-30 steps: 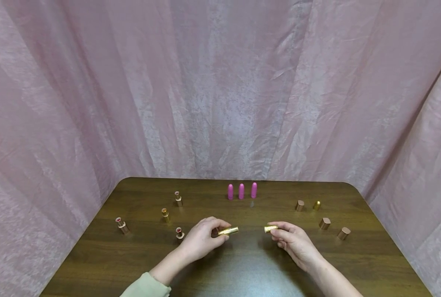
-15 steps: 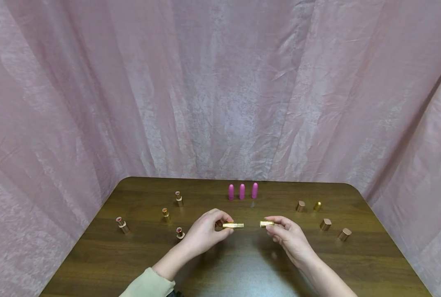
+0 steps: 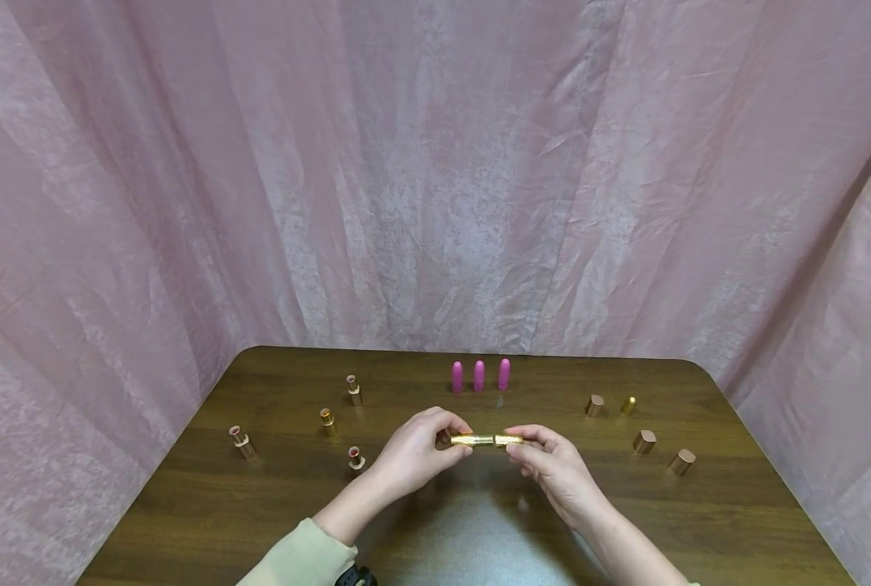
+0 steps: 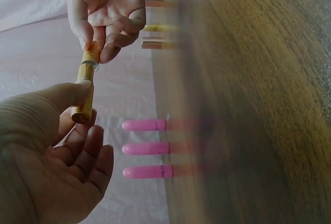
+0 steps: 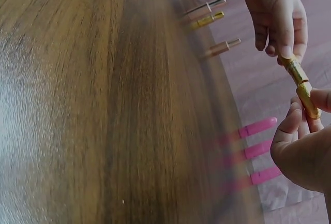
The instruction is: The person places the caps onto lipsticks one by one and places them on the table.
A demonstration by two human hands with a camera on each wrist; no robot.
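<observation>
Over the middle of the table, my left hand pinches a gold lipstick tube between thumb and fingers, holding it sideways. Facing it, my right hand pinches a short gold lipstick cap. Tube and cap lie in one line, the tube's narrower end right at the cap's mouth. A thin seam shows between the cap and the tube in the left wrist view. From the right wrist view, the cap is partly covered by my right thumb.
Several uncapped lipstick tubes stand on the left, rose-gold ones and a gold one. Rose-gold caps and a gold cap stand on the right. Three pink bullet-shaped tubes are at the back, before a pink curtain.
My hands have come together from apart: the left moved right with the lipstick tube, the right moved left with the cap, until the two ends met. The standing pieces have not moved.
</observation>
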